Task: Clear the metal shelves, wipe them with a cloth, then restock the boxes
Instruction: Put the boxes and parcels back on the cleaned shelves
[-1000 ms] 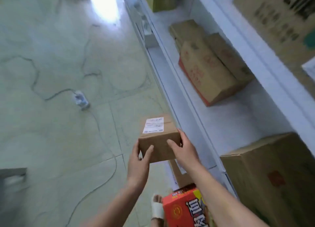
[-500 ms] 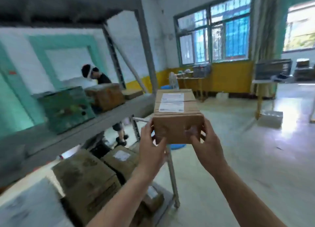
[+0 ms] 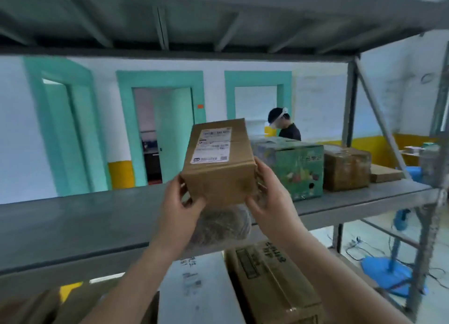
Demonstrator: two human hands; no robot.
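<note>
Both hands, left (image 3: 181,210) and right (image 3: 272,199), grip the box (image 3: 220,164) by its near corners, above the shelf (image 3: 85,221), left of a green carton (image 3: 291,168).

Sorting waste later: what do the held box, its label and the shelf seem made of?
The box looks like plain brown cardboard, matte, with creased edges. Its label seems white printed paper, probably a sticker. The shelf looks like grey painted metal, smooth with a dull sheen.

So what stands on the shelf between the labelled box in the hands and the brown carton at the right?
A green printed carton, on the metal shelf, right of the labelled box and left of the brown carton; head view.
</note>
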